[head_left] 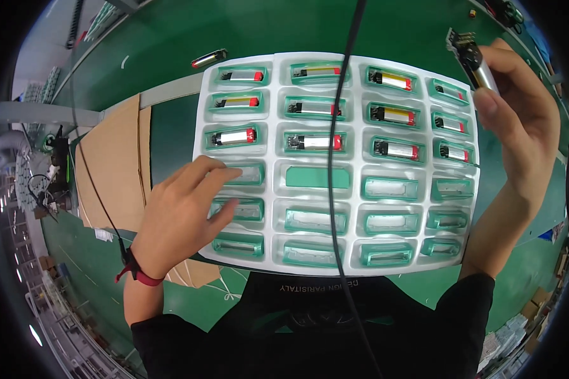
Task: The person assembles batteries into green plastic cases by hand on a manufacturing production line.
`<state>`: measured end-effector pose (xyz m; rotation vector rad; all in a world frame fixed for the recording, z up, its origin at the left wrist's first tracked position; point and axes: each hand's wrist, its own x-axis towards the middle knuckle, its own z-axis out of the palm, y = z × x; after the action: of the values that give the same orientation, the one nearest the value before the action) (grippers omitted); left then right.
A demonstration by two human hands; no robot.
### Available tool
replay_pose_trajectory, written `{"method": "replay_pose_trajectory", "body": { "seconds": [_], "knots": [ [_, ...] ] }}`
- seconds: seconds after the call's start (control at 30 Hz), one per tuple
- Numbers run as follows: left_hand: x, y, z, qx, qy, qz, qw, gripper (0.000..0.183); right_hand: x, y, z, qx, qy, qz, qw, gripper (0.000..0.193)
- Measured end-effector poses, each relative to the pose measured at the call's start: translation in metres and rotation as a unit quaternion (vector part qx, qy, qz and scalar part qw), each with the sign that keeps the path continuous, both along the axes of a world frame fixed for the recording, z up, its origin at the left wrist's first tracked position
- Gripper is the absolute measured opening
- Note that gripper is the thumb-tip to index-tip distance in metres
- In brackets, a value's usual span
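My right hand [518, 107] is raised beyond the right edge of the tray. Thumb and fingers pinch a silver battery cell [473, 60] whose black end, with metal prongs, points up and left. My left hand [186, 202] hovers over the left side of the white tray [274, 221], fingers apart and nothing between them. Its fingertips are by a clear green-rimmed holder [251, 175] in the left column. Silver battery cells [231, 137] with red and black ends lie in the three far rows. The three near rows show no cells; one recess [316, 177] there is plain green.
A loose battery cell [208, 59] lies on the green table [171, 38] behind the tray. A black cable [333, 145] hangs across the view. Brown cardboard [110, 167] stands at left. A red wrist strap [146, 276] with a cord circles my left wrist.
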<state>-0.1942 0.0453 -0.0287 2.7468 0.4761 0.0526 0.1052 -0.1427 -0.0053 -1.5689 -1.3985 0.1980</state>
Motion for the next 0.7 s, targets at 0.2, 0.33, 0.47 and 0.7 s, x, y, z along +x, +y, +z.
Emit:
{"method": "replay_pose_trajectory", "body": {
  "seconds": [0.2,0.33,0.47,0.7],
  "knots": [
    [0.014,0.008,-0.016,0.029,0.048,-0.02,0.998,0.035,0.002,-0.004,0.012,-0.039,0.018,0.033,0.999,0.03],
    [0.002,0.018,-0.019,0.09,0.028,-0.071,0.993,0.034,0.002,0.014,0.008,-0.022,-0.062,0.02,0.998,0.028],
    [0.018,0.012,-0.014,0.067,-0.049,-0.066,0.994,0.019,-0.002,0.007,0.009,-0.038,-0.035,0.029,0.998,0.028],
    [0.009,0.02,-0.017,-0.038,0.047,-0.096,0.994,0.026,-0.002,-0.001,0.006,-0.056,-0.046,0.03,0.997,0.029]
  ]
}}
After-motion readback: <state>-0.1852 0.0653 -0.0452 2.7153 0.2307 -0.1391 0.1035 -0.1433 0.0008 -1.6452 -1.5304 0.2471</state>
